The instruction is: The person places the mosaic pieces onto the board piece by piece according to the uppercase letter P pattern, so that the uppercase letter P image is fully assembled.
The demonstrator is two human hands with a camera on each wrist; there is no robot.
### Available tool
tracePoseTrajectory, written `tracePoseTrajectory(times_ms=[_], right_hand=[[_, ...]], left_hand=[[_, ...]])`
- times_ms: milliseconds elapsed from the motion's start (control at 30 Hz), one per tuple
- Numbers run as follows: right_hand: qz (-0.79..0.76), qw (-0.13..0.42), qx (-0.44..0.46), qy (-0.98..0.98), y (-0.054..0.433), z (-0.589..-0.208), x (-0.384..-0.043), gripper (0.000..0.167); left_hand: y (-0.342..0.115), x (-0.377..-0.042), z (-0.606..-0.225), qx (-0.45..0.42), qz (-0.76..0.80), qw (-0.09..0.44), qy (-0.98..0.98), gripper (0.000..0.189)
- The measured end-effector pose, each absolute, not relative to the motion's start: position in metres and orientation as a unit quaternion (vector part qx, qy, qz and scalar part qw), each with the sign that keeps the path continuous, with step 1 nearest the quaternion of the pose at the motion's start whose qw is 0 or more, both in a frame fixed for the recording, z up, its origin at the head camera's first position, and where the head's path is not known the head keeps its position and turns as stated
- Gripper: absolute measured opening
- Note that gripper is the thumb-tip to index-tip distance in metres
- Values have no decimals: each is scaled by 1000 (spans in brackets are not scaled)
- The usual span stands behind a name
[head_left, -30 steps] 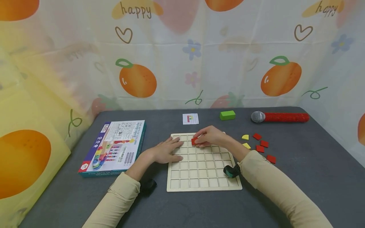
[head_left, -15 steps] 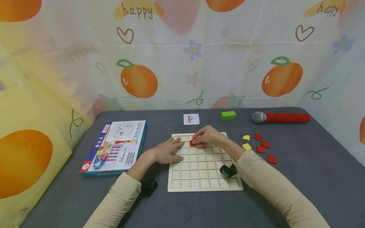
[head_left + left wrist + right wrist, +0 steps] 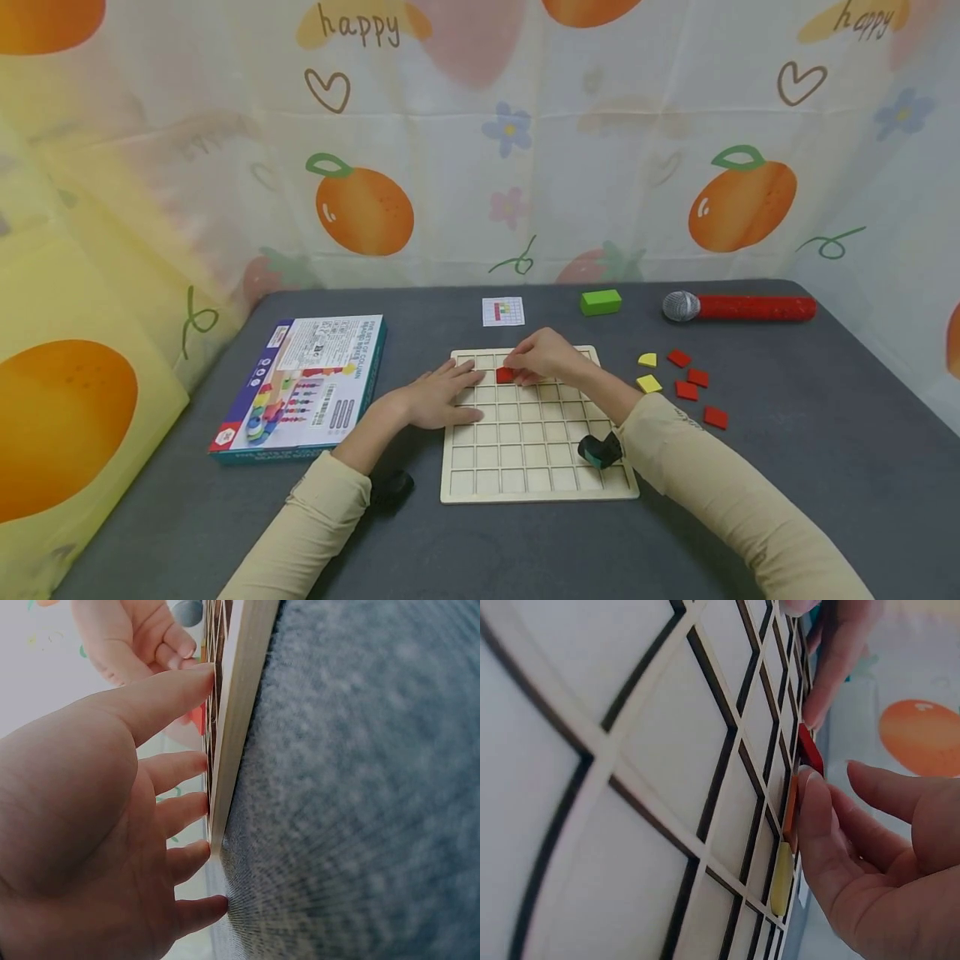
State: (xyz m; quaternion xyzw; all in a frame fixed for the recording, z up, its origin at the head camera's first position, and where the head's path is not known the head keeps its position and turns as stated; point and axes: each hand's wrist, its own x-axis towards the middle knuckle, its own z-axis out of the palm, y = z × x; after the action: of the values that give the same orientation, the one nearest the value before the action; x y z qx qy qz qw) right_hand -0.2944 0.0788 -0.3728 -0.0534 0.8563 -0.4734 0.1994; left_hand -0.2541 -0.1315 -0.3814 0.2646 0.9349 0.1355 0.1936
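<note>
My left hand (image 3: 435, 396) lies with fingers spread over the left edge of a pale wooden grid board (image 3: 517, 483); in the left wrist view, the thumb and fingertips meet its edge. A red square tile (image 3: 505, 376) is at the board's upper left, tilted in the right wrist view. My right hand (image 3: 551, 357) touches that tile with a fingertip, while the thumb stands apart from it. Beside the red tile, an orange tile (image 3: 790, 814) and a yellow tile (image 3: 781, 881) sit in the grid, hidden behind my right hand in the head view.
Right of the board lie several loose red tiles (image 3: 686, 389) and two yellow pieces (image 3: 648, 383). Behind it are a small printed grid card (image 3: 503, 312), a green block (image 3: 600, 302) and a red microphone (image 3: 750, 307). A flat box (image 3: 307, 383) lies at left.
The red tile has shifted slightly left and down toward a grid cell, and more of it shows beside my right fingers. My left hand keeps its place.
</note>
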Motion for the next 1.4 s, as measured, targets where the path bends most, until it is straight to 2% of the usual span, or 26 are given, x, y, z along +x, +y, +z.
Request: tracePoseTrajectory(times_ms=[267, 533, 700, 867, 1400], right_hand=[[-461, 193, -55, 865, 78, -370, -294, 21], [-479, 212, -82, 848, 87, -367, -296, 26], [-515, 245, -130, 811, 104, -366, -297, 33], [-558, 267, -133, 775, 125, -365, -298, 40], [-569, 268, -115, 769, 196, -359, -292, 54]], left_hand=[[-131, -254, -381, 260, 132, 197, 936, 71], [-132, -255, -382, 262, 136, 195, 935, 71], [-132, -254, -382, 261, 135, 198, 935, 71], [-132, -254, -381, 263, 139, 195, 935, 71], [-133, -254, -380, 269, 142, 194, 933, 71]])
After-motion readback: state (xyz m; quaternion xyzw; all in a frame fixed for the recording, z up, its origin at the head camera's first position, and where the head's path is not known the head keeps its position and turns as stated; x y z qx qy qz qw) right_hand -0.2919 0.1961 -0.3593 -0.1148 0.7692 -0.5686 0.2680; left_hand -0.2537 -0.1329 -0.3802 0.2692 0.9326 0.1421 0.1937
